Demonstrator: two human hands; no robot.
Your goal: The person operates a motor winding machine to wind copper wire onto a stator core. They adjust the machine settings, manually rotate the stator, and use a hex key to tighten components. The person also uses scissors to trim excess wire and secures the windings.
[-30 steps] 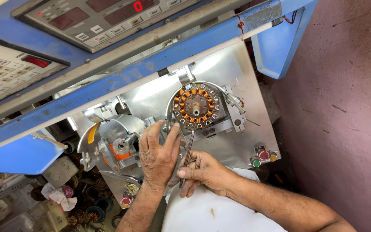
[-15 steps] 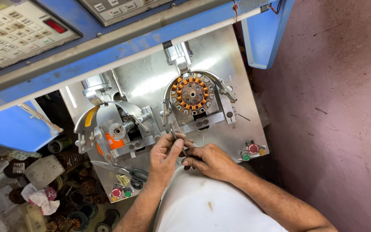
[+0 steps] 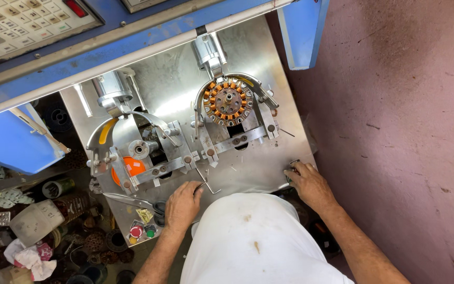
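Winding station, start step: left hand (image 3: 181, 206) closed on bent metal key (image 3: 207, 184); right hand (image 3: 308, 181) fingers curled over edge buttons (image 3: 293, 164); wound stator (image 3: 228, 100) seated; next calls for a firm press.

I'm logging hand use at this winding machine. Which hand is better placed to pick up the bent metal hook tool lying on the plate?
Left, probably. The left hand already rests with its fingertips at the bent hook tool, while the right hand is off at the plate's right corner on the buttons there.
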